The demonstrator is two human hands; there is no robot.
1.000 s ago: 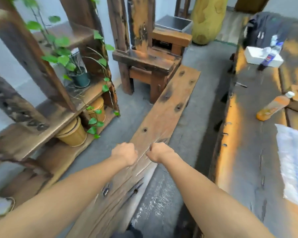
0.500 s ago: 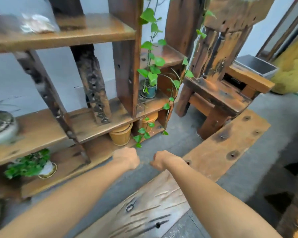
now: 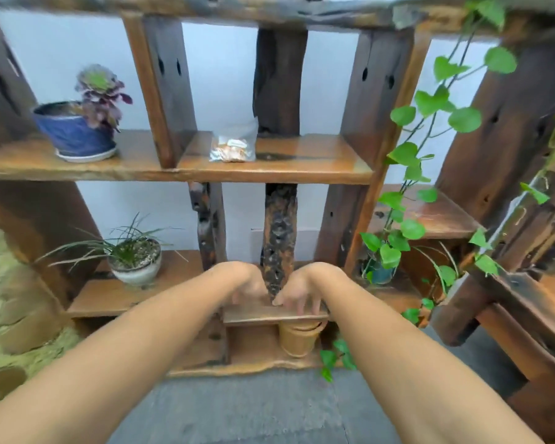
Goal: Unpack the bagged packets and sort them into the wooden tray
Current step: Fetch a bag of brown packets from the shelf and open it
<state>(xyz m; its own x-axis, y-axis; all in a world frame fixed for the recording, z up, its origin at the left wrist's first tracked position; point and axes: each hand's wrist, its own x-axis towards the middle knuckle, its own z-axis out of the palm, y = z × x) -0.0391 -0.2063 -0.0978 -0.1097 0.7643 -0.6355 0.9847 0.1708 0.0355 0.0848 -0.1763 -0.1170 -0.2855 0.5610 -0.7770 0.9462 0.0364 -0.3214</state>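
A clear plastic bag of small packets (image 3: 234,145) stands on the middle board of a wooden shelf unit (image 3: 302,169), leaning against a dark upright post. Both my forearms reach forward, well below that board. My left hand (image 3: 249,285) and my right hand (image 3: 297,291) hang side by side in front of a lower shelf ledge (image 3: 269,315), wrists bent, fingers pointing down. Neither hand holds anything. The right fingers are loosely apart; the left ones are blurred and partly hidden. No wooden tray is in view.
A blue pot with a purple succulent (image 3: 77,129) sits left of the bag. A grey pot of grass (image 3: 135,261) is on the lower shelf, with a bamboo cup (image 3: 298,338) below it. Trailing green vines (image 3: 430,139) hang at the right, beside heavy wooden furniture (image 3: 510,309).
My view has swung left, from the bench and table to face the shelf, bringing the bag into view. Both hands have loosened from fists to hanging fingers.
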